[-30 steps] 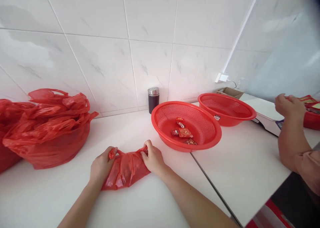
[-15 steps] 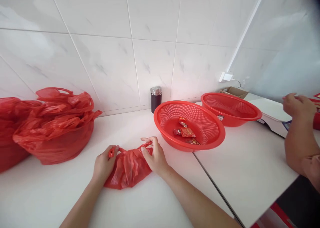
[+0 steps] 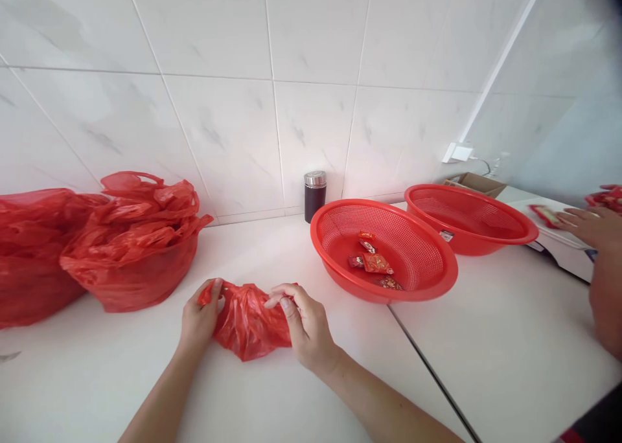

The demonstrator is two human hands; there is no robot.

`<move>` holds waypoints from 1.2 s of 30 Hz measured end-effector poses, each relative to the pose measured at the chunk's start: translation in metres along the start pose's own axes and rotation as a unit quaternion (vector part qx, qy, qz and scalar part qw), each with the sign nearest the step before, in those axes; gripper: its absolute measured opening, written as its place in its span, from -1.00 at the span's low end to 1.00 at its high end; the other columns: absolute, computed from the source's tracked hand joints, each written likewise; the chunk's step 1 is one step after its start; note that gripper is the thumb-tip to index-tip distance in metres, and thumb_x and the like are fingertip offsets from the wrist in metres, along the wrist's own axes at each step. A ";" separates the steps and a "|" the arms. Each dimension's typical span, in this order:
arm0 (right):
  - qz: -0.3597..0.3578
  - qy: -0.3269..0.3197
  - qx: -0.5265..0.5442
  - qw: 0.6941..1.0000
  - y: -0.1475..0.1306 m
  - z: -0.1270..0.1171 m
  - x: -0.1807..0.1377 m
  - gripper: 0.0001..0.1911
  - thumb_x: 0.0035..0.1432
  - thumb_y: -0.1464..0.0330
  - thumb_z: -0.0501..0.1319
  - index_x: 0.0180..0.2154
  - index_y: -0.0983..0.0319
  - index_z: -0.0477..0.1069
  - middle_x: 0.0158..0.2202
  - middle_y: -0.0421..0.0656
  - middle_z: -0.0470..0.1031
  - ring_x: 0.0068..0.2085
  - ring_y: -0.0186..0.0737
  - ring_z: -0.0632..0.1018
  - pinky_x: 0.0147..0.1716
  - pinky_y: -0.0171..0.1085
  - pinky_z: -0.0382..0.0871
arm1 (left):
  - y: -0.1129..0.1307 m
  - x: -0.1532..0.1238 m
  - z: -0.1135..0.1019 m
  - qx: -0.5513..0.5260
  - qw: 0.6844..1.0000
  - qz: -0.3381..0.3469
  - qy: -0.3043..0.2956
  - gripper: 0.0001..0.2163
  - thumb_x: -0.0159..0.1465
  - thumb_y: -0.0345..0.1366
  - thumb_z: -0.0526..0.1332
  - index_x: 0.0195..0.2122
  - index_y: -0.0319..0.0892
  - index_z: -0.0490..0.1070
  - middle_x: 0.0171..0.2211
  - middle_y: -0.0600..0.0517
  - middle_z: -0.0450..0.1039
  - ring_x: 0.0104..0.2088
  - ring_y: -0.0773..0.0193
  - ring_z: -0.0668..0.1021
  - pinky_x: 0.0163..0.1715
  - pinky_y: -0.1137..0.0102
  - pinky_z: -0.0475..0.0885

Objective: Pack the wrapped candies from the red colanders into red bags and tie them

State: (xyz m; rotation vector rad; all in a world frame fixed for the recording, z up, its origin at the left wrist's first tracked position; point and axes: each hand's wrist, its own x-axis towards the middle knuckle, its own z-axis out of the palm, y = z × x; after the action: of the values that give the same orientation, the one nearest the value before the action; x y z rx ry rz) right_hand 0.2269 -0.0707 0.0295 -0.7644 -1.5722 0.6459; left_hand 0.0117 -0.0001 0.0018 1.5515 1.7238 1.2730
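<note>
A small red plastic bag (image 3: 250, 326) rests on the white tabletop in front of me, crumpled along its top. My left hand (image 3: 201, 313) is closed on the handle at the bag's left side, a twist of red plastic poking out by the thumb. At the right side, my right hand (image 3: 304, 323) has its fingers curled and thumb close to them on the bag's upper edge; the exact pinch is partly hidden. What the bag contains cannot be made out. Right of it stands a red plastic basket (image 3: 335, 278) with several small wrapped packets (image 3: 376, 262) inside.
Two big red bags, one (image 3: 140, 268) nearer and one (image 3: 36, 268) farther left, stand stuffed with red plastic. A dark flask (image 3: 315, 200) is against the tiled wall. Rightward are a second red basket (image 3: 486, 239), a scale (image 3: 566, 252) and another person's hand (image 3: 590, 226) with a packet.
My view has turned slightly left. The bag's top has bunched up, and my right fingers have curled inward over its edge. The other person's hand now holds a packet near the scale.
</note>
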 end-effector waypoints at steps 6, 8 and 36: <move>0.004 0.003 0.031 1.000 -0.003 -0.003 0.003 -0.76 0.37 0.38 -0.05 -0.06 0.18 0.35 -0.27 -0.15 0.55 -0.16 -0.29 0.54 -0.09 -0.24 0.43 | -0.007 0.015 -0.008 -0.049 0.996 -0.022 0.075 -0.66 0.24 0.05 0.09 -0.38 -0.12 0.42 -0.39 0.05 0.44 -0.30 0.21 0.50 -0.27 0.37 0.40; -0.002 0.002 0.035 0.999 -0.006 -0.002 0.004 -0.76 0.37 0.38 -0.05 -0.08 0.18 0.36 -0.30 -0.16 0.53 -0.18 -0.29 0.55 -0.11 -0.24 0.44 | -0.007 0.018 -0.011 -0.064 0.993 -0.037 0.094 -0.67 0.22 0.04 0.12 -0.39 -0.14 0.42 -0.41 0.05 0.44 -0.30 0.20 0.50 -0.29 0.36 0.40; 0.135 0.091 0.040 0.986 -0.007 -0.014 0.013 -0.34 0.27 0.23 0.14 0.29 0.03 -0.11 0.16 0.01 0.32 0.04 -0.15 0.50 -0.03 -0.09 0.46 | 0.089 -0.008 -0.019 0.310 0.903 0.215 -0.207 -0.78 0.27 -0.11 0.04 -0.33 -0.08 0.40 -0.40 0.04 0.49 -0.40 0.19 0.48 -0.45 0.37 0.27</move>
State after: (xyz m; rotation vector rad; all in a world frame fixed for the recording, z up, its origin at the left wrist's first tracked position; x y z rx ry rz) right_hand 0.2391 -0.0655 0.0447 -0.9575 -1.2795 0.8082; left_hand 0.0408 -0.0205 0.0862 2.4641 1.6254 0.4812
